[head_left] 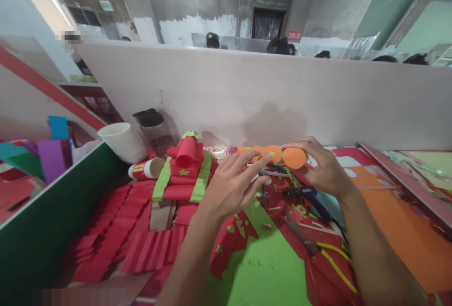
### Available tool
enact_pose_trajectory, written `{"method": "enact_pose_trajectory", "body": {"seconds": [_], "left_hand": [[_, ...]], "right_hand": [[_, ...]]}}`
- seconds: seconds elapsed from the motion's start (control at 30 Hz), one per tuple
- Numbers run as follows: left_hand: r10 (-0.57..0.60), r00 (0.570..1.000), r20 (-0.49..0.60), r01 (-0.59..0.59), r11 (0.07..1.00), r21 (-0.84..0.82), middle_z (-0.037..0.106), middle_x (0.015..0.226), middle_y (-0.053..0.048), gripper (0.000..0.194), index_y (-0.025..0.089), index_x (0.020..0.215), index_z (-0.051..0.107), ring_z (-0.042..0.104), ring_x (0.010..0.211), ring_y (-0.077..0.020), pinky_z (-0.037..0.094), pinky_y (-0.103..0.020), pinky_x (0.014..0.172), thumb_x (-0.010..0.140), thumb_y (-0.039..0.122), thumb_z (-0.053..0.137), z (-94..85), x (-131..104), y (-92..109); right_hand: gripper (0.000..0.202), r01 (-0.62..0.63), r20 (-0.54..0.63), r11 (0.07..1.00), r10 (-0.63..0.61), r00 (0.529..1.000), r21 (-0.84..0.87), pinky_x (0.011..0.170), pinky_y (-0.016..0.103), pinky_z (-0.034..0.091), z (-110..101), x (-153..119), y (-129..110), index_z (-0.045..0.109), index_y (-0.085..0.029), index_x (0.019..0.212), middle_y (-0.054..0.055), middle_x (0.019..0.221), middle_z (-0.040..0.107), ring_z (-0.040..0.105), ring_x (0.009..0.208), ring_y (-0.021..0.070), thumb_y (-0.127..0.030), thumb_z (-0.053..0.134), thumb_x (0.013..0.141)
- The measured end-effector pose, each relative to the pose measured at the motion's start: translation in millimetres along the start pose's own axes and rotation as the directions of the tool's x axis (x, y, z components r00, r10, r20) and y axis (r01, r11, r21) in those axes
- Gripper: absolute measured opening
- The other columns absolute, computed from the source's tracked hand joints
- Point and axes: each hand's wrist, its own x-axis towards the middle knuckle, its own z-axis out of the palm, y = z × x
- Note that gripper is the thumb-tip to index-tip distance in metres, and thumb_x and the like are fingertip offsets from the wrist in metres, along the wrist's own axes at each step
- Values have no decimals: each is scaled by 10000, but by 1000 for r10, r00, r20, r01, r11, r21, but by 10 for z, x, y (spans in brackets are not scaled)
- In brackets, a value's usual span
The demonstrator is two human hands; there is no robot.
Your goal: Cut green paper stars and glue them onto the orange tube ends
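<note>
My right hand [323, 169] pinches a plain orange disc [294, 158] between thumb and fingers, at the right end of a row of orange discs [273, 154]. At least one disc in that row bears a small green star. My left hand [235, 181] is open beside the row, fingers stretched toward it. Whether its fingertips touch the discs I cannot tell. To its left stands a red paper tank model [183, 173] with green side strips and a star. Under my hands lies a green paper sheet [271, 263], with small cut stars on red paper nearby.
Yellow-handled scissors [334, 259] and a blue glue gun [314, 200] lie among scraps at right. Folded red paper strips [120, 221] cover the left. A white cup [122, 141] and a dark-lidded bottle [155, 132] stand at the back left before a white partition [197, 89].
</note>
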Motion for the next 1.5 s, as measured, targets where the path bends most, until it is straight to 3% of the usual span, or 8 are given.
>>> {"method": "enact_pose_trajectory", "body": {"seconds": [0.1,0.23,0.5,0.67,0.8,1.03,1.27,1.5], "left_hand": [[-2,998,57,0,999,35,564,1392,-102,425,240,1403,509,548,1199,-257,445,-439,999,992,349,494,33,-1,1],[5,995,96,-7,1000,21,536,1421,-94,418,269,1405,508,524,1235,-263,439,-455,1009,995,344,484,48,-7,-11],[-76,996,40,81,986,-149,568,1358,-92,214,230,1147,638,528,1246,-228,426,-427,1055,977,294,526,-24,11,28],[-173,984,-40,162,966,-201,688,1057,-71,94,195,972,621,624,1027,-194,488,-346,914,943,280,594,-1,5,-20],[-283,959,10,282,951,-122,723,856,-10,72,211,884,633,650,839,-170,474,-312,841,937,249,603,8,1,-66],[-400,905,146,399,916,38,719,844,4,163,222,921,608,630,751,-165,400,-256,658,985,334,507,-5,-13,-99],[-405,896,182,401,914,59,671,849,-7,250,236,1022,584,615,740,-151,332,-239,613,1035,328,351,-11,-54,-119],[-489,862,134,474,871,128,679,826,-54,431,203,763,631,612,698,-167,303,-253,574,991,504,425,48,-81,-193]], "right_hand": [[404,20,9,1000,-20,1000,-5,892,431,528,9,9,-21,624,-321,1233,54,1139,682,620,1059,281,-172,652,859],[382,15,15,1000,-15,1000,-3,888,435,525,11,7,-34,626,-306,1211,62,1122,680,618,1055,279,-156,645,860],[398,8,9,1000,-8,1000,3,884,420,529,15,10,-25,627,-319,1211,58,1129,662,626,1047,266,-151,660,851],[397,-6,-20,1000,6,1000,8,863,415,536,1,-8,18,639,-344,1211,45,1126,670,634,1032,270,-173,669,853],[357,-21,-46,999,23,999,47,910,444,526,-2,-29,85,651,-359,1188,36,1138,677,631,1080,283,-204,660,867],[322,-73,-57,989,81,995,131,953,433,534,6,-67,240,668,-344,1169,35,1175,686,650,1110,271,-281,698,854],[303,-110,-36,981,117,992,157,960,446,536,12,-86,344,689,-327,1168,47,1184,704,659,1116,277,-314,695,865],[295,-40,-51,984,49,998,174,1023,494,488,49,-106,458,687,-313,1124,52,1186,712,619,1182,280,-248,717,837]]}}
